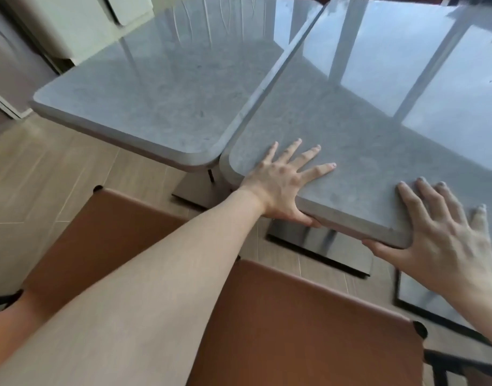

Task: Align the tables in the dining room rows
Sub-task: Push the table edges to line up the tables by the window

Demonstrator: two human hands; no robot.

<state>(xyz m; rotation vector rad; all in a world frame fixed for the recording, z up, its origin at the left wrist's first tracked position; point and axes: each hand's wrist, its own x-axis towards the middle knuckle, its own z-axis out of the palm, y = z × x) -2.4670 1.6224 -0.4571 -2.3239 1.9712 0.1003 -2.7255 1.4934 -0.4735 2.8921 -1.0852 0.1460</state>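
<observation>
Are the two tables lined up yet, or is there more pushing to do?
Nearly. Done: the right table sits side by side with the left table, only a thin seam between them. In hand: both hands grip the right table's near edge, the left hand by its corner and the right hand further along, fingers on top and thumbs under. Left: its near edge sticks out closer than the left table's, so it probably needs sliding until they match.

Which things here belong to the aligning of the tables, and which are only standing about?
Job:
- right table, gripped at its near edge
- left table, beside it
- left hand
- right hand

Standing about:
- brown chairs
- white cabinet
- wood floor
</observation>
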